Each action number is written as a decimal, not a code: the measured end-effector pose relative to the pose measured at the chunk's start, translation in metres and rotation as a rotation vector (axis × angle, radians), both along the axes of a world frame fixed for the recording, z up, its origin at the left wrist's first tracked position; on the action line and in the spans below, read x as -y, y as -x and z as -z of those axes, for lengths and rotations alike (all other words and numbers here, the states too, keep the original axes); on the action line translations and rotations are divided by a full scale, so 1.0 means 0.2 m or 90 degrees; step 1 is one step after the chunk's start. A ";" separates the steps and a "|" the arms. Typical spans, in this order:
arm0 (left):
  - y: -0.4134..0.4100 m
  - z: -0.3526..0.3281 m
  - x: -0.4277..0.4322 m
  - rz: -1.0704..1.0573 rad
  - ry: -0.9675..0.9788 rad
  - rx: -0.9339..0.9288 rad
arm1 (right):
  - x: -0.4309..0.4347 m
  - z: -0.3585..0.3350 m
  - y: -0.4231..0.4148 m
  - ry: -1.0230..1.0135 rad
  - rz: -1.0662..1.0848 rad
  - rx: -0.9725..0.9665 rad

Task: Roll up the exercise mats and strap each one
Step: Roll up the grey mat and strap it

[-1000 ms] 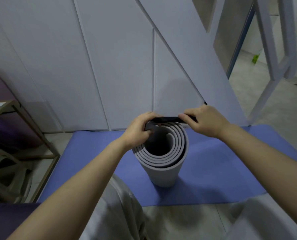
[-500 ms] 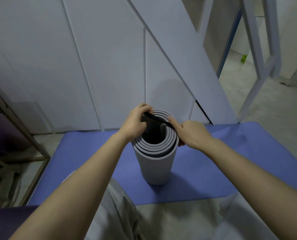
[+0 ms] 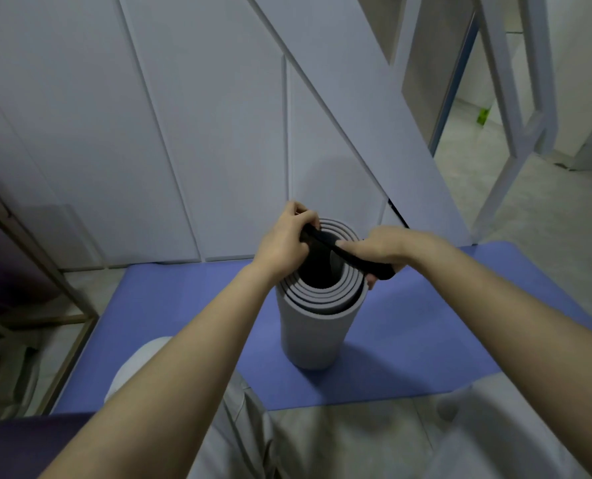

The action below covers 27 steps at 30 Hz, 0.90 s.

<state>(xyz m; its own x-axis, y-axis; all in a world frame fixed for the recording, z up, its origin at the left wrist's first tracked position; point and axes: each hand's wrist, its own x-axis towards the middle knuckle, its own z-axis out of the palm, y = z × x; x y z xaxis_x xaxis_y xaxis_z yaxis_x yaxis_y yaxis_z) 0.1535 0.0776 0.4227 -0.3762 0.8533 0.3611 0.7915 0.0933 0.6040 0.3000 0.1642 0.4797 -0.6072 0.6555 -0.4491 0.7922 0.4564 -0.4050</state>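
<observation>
my left hand (image 3: 282, 242) pinching strap (image 3: 325, 240) end over upright grey roll (image 3: 315, 326); my right hand (image 3: 387, 248) gripping other end; roll standing on blue mat (image 3: 425, 340).

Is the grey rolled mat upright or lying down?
Upright: the rolled grey foam mat stands on end on the flat blue mat, its spiral end facing up.

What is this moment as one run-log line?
step: strapping | rolled grey foam mat: upright on flat blue mat | black fabric strap: across roll's top | left hand: pinches strap end | right hand: holds strap
</observation>
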 end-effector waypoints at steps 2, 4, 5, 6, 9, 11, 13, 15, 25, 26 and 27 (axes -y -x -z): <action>-0.03 -0.01 -0.03 -0.023 0.005 0.005 | 0.00 -0.04 -0.01 0.057 -0.001 0.035; -0.05 -0.02 -0.05 -0.029 -0.005 0.013 | 0.02 -0.04 -0.03 0.077 -0.015 0.073; -0.05 -0.02 -0.05 -0.026 -0.015 0.017 | 0.02 -0.02 -0.04 0.076 -0.016 0.078; -0.06 -0.02 -0.05 -0.019 -0.025 0.025 | 0.02 0.01 -0.05 0.064 -0.010 0.067; -0.07 -0.01 -0.06 0.029 -0.046 0.049 | 0.02 0.06 -0.11 -0.024 0.025 0.017; -0.07 0.00 -0.07 0.066 -0.048 0.049 | 0.02 0.09 -0.13 -0.085 0.052 0.013; -0.06 0.00 -0.06 0.099 -0.050 0.061 | 0.03 0.10 -0.14 -0.141 0.081 0.011; -0.04 -0.02 -0.04 0.128 -0.025 0.059 | 0.02 0.12 -0.14 -0.179 0.084 0.021; 0.07 -0.12 0.08 0.111 0.095 -0.319 | -0.08 0.14 -0.08 -0.296 0.022 0.017; 0.08 -0.12 0.11 0.111 0.087 -0.309 | -0.09 0.14 -0.07 -0.292 0.023 0.020; 0.08 -0.11 0.12 0.106 0.084 -0.272 | -0.10 0.13 -0.07 -0.287 0.022 0.022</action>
<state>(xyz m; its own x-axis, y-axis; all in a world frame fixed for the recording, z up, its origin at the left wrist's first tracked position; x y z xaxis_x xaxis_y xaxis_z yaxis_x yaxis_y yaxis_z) 0.1375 0.0528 0.4439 -0.0726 0.9384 0.3380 0.9771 -0.0010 0.2127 0.3132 0.1843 0.4528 -0.5711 0.8098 -0.1341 0.8197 0.5540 -0.1453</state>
